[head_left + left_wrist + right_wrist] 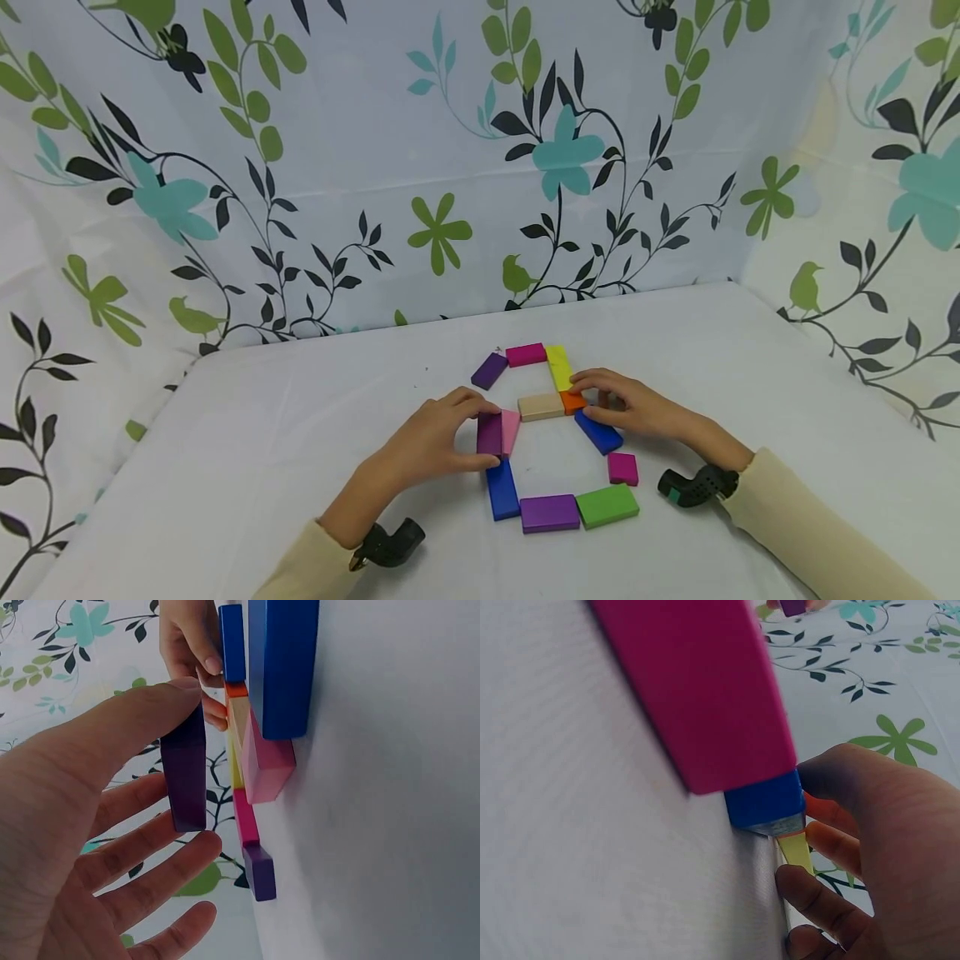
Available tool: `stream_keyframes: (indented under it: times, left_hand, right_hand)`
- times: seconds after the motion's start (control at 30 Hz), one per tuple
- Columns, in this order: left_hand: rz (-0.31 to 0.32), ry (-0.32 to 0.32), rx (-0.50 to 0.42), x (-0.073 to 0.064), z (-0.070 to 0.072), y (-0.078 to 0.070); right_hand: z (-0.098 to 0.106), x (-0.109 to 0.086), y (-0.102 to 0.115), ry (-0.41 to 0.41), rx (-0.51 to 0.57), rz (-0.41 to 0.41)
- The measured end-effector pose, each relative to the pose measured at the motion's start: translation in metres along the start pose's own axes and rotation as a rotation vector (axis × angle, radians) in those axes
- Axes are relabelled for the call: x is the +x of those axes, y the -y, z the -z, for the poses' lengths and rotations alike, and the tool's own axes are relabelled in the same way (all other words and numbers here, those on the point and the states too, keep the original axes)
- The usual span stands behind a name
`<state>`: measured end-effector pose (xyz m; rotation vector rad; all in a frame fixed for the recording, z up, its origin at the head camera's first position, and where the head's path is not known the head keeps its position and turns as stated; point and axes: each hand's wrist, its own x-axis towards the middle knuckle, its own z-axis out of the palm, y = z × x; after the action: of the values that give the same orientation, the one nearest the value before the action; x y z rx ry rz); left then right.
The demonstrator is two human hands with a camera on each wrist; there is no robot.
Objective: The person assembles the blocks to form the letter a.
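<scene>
My left hand [438,437] grips a purple block [185,776] between thumb and fingertips. In the left wrist view the block is raised off the table, apart from the pink block [268,761] and the near blue block [289,675]. In the head view it partly covers the pink one. My right hand [633,408] pinches a small orange block [572,402], partly hidden by its fingers. The thumb is beside the right blue block [598,432], and the fingers are by the lower end of a yellow block [558,367].
More flat blocks lie in a figure-like outline: dark purple [489,371], magenta [527,355], tan [541,407], small magenta [622,468], green [607,505] and purple [550,513]. They rest on a white-covered table [300,400]. A patterned cloth [337,167] hangs behind.
</scene>
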<state>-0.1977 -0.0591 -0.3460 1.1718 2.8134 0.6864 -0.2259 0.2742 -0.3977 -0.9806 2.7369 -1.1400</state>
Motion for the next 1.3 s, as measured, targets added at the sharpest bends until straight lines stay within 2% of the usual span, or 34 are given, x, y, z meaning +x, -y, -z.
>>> stream_keyframes:
  times: [0.37, 0.53, 0.77, 1.07, 1.3]
  left_hand:
    - [-0.049, 0.047, -0.022, 0.009, -0.005, -0.016]
    - [-0.052, 0.090, 0.007, 0.015, -0.011, -0.023]
    - [-0.094, 0.144, 0.029, 0.024, -0.017, -0.035]
    - [-0.142, 0.175, 0.025, 0.033, -0.027, -0.050]
    - [-0.213, 0.178, 0.029, 0.038, -0.033, -0.058]
  right_hand:
    - [0.001, 0.000, 0.000, 0.010, 0.006, -0.011]
    - [0.000, 0.000, -0.002, 0.006, -0.008, -0.002]
    - [0.001, -0.001, -0.001, 0.015, 0.004, -0.002]
    - [0.002, -0.001, 0.000, 0.013, 0.014, 0.005]
    - [0.001, -0.001, -0.002, 0.009, 0.006, 0.017]
